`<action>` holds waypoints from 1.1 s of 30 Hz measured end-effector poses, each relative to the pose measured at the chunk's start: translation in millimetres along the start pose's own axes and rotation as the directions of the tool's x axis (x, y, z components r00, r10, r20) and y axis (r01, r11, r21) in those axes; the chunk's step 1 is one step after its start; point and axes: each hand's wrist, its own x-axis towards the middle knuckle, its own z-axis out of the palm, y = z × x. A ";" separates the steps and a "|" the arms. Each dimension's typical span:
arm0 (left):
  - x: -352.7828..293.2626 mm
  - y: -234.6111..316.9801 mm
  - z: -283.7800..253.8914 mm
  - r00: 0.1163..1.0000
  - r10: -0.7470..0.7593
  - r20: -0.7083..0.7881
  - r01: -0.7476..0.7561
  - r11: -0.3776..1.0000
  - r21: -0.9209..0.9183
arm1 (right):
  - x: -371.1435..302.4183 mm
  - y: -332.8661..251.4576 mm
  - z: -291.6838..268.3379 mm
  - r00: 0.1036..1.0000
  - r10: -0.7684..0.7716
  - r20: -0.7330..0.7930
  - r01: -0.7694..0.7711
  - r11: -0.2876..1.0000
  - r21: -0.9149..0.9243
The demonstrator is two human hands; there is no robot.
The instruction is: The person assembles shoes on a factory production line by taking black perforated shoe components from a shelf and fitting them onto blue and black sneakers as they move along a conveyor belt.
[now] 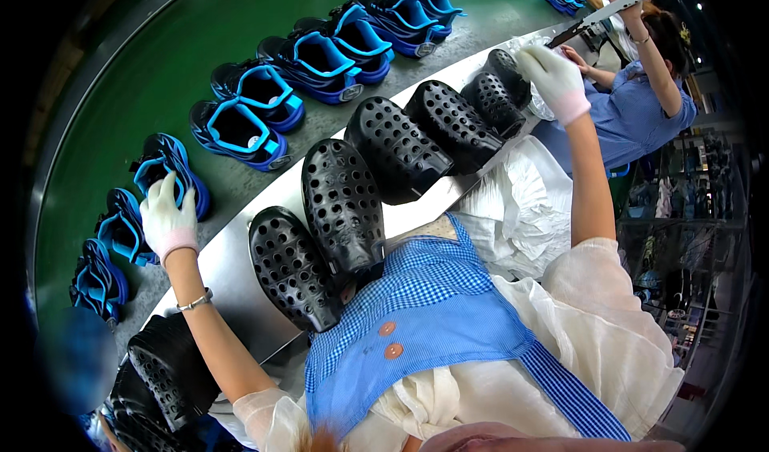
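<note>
**Left hand (168, 221) at a blue-and-black shoe (191, 171), right hand (554, 83) by the black shoe forms (344, 203)**

At the left, the forearm reaches up and outward, a bracelet (195, 300) near its wrist. The white-gloved left hand points away from the body, thumb apart from the curved fingers, which overlap the shoe's opening; whether they grip it I cannot tell.

That shoe lies third from the left in a slanting line, with a black upper, bright blue lining and a darker blue sole. The others run on to the upper right along the green surface (120, 123) and its grey edge.

In the middle, the glossy black forms, rounded and riddled with round holes, lean side by side along the metal table (232, 252).

At the right, the other arm is raised, its gloved hand bent leftward with fingers together, just beside the farthest form; whether it grasps anything I cannot tell. Crumpled white paper (517, 203) lies below, and a person in blue (625, 115) is beyond.
</note>
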 end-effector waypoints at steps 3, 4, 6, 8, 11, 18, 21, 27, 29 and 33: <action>6.9 18.6 -9.3 0.962 0.269 -0.039 -0.261 0.875 -0.408 | -27.4 16.6 11.7 0.994 -0.102 0.041 0.107 0.984 -0.144; 9.1 24.8 -7.8 0.937 0.349 -0.035 -0.317 0.802 -0.507 | -33.8 14.1 17.0 0.991 -0.076 0.108 0.088 0.990 -0.109; 13.7 50.0 -5.5 0.915 0.402 0.034 -0.292 0.717 -0.633 | -42.3 30.7 22.6 0.969 0.019 0.245 0.030 0.980 -0.195; 17.5 66.0 9.2 0.891 0.450 0.053 -0.320 0.707 -0.631 | -50.3 46.6 33.0 0.966 -0.029 0.256 0.094 0.964 -0.247; 21.7 71.7 27.7 0.872 0.464 0.156 -0.286 0.742 -0.606 | -52.4 41.8 36.9 0.970 -0.001 0.244 0.054 0.976 -0.210; 23.5 74.7 42.7 0.841 0.403 0.361 -0.300 0.902 -0.309 | -61.5 44.2 35.2 0.980 -0.005 0.198 0.049 0.974 -0.220; 11.7 62.1 49.9 0.910 0.401 0.108 -0.378 0.907 -0.183 | -61.6 56.8 35.0 0.980 -0.055 0.193 0.099 0.969 -0.226; -0.1 47.2 88.1 0.984 0.085 0.155 -0.055 0.981 -0.186 | -58.0 56.8 29.8 0.977 -0.048 0.205 0.098 0.966 -0.238; -6.2 55.4 86.7 0.977 -0.077 0.200 0.138 0.938 -0.317 | -59.0 51.3 23.8 0.981 -0.060 0.182 0.101 0.969 -0.224; -15.7 52.8 113.0 0.985 -0.128 0.118 0.165 0.899 -0.405 | -57.6 24.7 7.0 0.993 -0.055 0.102 0.077 0.969 -0.234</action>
